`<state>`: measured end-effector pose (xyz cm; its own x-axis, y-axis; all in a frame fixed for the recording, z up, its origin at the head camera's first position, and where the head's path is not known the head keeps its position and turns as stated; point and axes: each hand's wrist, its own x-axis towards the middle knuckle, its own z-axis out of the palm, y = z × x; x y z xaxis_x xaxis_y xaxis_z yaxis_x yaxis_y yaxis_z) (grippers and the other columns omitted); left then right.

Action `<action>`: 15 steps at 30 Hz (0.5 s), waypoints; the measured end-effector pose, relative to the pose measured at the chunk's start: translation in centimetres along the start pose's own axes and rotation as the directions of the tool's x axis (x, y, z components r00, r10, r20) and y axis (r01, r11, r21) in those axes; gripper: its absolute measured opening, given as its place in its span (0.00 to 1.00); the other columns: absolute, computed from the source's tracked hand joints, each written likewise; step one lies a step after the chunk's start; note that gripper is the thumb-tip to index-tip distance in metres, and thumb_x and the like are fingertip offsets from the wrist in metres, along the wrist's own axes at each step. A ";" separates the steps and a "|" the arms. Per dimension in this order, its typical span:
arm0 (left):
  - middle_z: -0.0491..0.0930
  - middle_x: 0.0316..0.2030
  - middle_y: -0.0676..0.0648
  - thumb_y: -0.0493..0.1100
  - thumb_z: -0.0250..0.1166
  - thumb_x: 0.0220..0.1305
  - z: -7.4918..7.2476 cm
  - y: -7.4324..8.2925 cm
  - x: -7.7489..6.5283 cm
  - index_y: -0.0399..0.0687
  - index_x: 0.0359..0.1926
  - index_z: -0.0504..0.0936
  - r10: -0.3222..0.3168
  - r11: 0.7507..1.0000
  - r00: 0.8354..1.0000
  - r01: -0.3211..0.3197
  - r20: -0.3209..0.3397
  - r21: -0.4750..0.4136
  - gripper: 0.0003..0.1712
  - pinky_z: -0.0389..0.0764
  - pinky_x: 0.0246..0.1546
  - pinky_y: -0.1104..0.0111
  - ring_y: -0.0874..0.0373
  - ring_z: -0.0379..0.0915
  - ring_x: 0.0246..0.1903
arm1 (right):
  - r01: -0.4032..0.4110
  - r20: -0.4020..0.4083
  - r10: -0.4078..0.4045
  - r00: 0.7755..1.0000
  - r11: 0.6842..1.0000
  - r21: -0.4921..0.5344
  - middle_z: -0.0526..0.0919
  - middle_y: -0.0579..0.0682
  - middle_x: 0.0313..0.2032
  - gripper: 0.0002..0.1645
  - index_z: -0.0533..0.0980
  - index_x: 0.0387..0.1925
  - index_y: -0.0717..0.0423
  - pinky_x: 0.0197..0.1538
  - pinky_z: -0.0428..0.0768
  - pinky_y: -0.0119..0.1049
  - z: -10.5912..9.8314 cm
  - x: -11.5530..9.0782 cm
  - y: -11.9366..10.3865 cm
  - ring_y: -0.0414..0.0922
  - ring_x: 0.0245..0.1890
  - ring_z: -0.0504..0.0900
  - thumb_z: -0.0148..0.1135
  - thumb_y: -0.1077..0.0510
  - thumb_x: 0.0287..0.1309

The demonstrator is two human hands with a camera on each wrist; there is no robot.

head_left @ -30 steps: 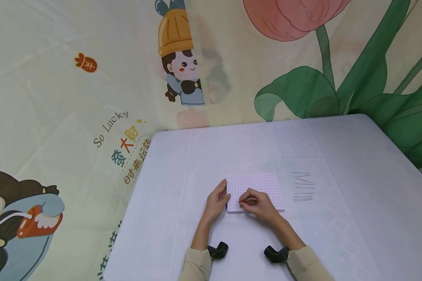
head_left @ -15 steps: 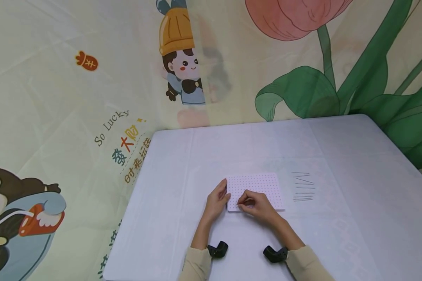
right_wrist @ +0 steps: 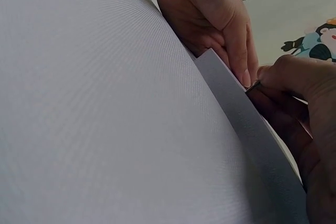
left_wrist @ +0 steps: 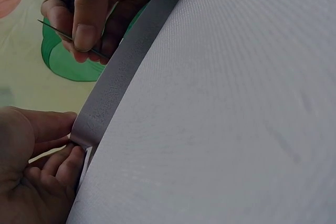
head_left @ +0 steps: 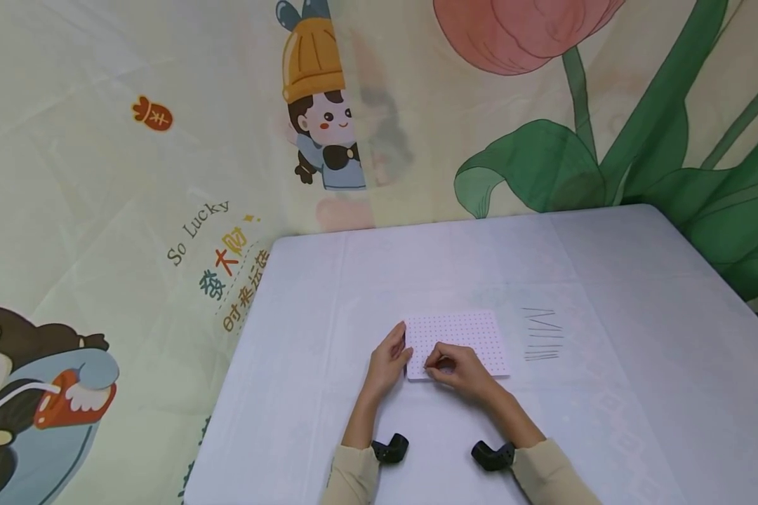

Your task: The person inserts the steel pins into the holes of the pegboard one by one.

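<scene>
Bottom centre of head view: two beige sleeves (head_left: 354, 480) w/ black wrist cams (head_left: 389, 449), forearms running up toward mid-frame.

Left hand (head_left: 387, 361) sits at the board's left edge, just left of centre. Left wrist view: fingers curled vs thumb, pinching the board's near left corner.

Right hand (head_left: 457, 368) is just right of it, lying over the board's lower left part. It's closed in a pinch on a thin dark pin (left_wrist: 71, 38); left wrist view shows thumb + forefinger clamped on it, both pin ends sticking out past the fingers, held above the board's edge. Right wrist view: pin tip (right_wrist: 253, 86) right at the board's surface; can't tell if it's in a hole. The two hands are near each other there, left thumb just beside the tip.

Board (head_left: 464, 340): white, rounded corners, grid of small red-ish dots, flat on the tabletop (head_left: 328, 301), centre frame, lower middle. Wrist views show its edge as a thin pale slab.

Right of the board, apart from it: a loose stack of dark pins (head_left: 543, 337), mostly parallel, top ones skewed.

Beyond, top half of frame: printed cloth (head_left: 101, 175) w/ cartoon kid in yellow hat, "So Lucky" text, pink tulip + green leaves upper right.
</scene>
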<state>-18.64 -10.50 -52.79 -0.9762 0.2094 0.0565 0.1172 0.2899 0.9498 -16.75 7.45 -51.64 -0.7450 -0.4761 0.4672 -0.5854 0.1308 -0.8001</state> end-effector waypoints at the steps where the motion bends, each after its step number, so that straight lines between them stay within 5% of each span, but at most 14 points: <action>1: 0.53 0.65 0.36 0.29 0.54 0.60 0.0 -0.4 0.1 0.30 0.63 0.57 -0.001 1.000 1.000 0.001 -0.001 -0.006 0.30 0.62 0.61 0.66 0.47 0.53 0.63 | 0.003 0.003 -0.003 1.000 1.000 -0.006 0.80 0.59 0.28 0.07 0.73 0.28 0.67 0.35 0.84 0.43 0.0 0.0 -0.1 0.53 0.31 0.81 0.60 0.76 0.45; 6: 0.54 0.66 0.41 0.32 0.56 0.60 0.2 -2.6 0.8 0.36 0.64 0.58 -0.009 1.000 1.000 0.009 -0.010 -0.011 0.31 0.62 0.61 0.69 0.51 0.53 0.63 | -0.021 0.008 0.021 1.000 1.000 -0.006 0.79 0.59 0.29 0.07 0.72 0.29 0.68 0.38 0.84 0.44 -0.1 0.0 -0.3 0.53 0.32 0.81 0.60 0.75 0.45; 15: 0.54 0.66 0.44 0.34 0.56 0.60 0.3 -2.8 0.8 0.39 0.64 0.58 -0.026 1.000 1.000 0.026 -0.012 -0.009 0.31 0.61 0.61 0.73 0.56 0.53 0.64 | -0.054 -0.008 0.054 0.998 0.998 -0.022 0.81 0.60 0.28 0.17 0.64 0.36 0.71 0.39 0.83 0.43 -0.2 -0.1 -0.4 0.52 0.30 0.81 0.61 0.75 0.45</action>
<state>-19.68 -10.85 -55.46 -0.9810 0.1905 0.0356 0.0903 0.2868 0.9537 -16.52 7.63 -51.25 -0.7783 -0.4610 0.4263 -0.5509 0.1756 -0.8159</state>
